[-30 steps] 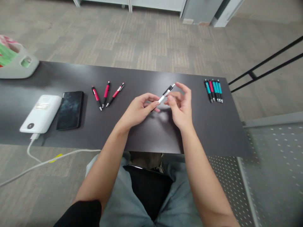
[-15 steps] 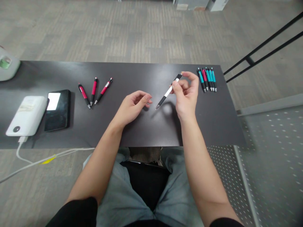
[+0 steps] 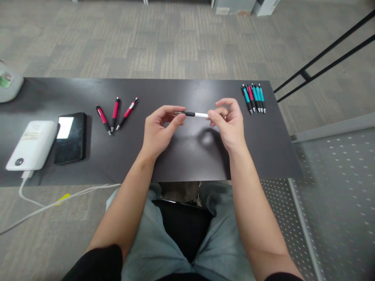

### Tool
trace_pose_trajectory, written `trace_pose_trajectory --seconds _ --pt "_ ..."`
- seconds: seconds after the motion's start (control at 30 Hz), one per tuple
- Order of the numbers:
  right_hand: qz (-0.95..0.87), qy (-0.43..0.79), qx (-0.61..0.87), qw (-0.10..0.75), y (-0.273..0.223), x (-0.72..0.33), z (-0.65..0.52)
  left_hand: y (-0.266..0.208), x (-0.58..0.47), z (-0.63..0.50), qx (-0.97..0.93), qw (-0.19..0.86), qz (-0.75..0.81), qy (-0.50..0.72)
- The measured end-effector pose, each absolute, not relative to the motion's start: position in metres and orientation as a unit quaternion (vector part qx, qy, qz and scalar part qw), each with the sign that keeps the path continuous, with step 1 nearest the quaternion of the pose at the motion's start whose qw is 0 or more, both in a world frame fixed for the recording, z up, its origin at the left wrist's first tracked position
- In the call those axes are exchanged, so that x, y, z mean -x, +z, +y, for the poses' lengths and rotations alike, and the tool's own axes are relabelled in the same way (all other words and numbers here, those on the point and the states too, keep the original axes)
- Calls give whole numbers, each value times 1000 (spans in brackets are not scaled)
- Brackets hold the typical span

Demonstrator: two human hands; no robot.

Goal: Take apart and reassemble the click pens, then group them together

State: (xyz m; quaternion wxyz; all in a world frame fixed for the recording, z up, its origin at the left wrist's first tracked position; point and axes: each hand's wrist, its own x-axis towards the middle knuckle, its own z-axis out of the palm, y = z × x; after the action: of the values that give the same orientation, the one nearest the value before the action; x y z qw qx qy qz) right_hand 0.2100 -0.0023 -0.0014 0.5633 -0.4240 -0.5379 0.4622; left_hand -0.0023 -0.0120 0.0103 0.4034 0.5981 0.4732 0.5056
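Note:
Held level above the dark table [image 3: 187,164] is a white and black pen [image 3: 200,115]. My left hand [image 3: 161,127] pinches its black tip end between thumb and fingers. The other end is in my right hand [image 3: 230,123], whose thumb and fingers close around the white barrel and hide the clicker. Off to the left lie a red pen [image 3: 102,117], another red pen [image 3: 115,113] and a third red pen [image 3: 128,112], fanned apart. A row of teal pens [image 3: 254,97] with a red pen [image 3: 251,97] among them lies beyond my right hand.
At the left of the table lie a white power bank [image 3: 32,142] with a cable [image 3: 73,196] and a black device [image 3: 70,140] with a shiny face. A white object [image 3: 10,84] stands at the far left corner. A perforated panel [image 3: 336,187] is at the right.
The pen has swung from a slant to level. My left hand, previously apart from it, has risen and taken hold of the tip end. My right hand has lowered slightly.

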Motion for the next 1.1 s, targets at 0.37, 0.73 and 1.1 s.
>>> trace_pose_trajectory --seconds 0.37,0.73,1.1 --pt "-565 658 319 383 -7 -183 -23 -6 -3 5 -479 544 345 597" --pt "-742 317 439 396 3 -183 -14 -6 -19 -2 -361 549 373 655" --pt "-752 253 476 379 7 -188 -12 -5 5 -1 -516 428 480 566"
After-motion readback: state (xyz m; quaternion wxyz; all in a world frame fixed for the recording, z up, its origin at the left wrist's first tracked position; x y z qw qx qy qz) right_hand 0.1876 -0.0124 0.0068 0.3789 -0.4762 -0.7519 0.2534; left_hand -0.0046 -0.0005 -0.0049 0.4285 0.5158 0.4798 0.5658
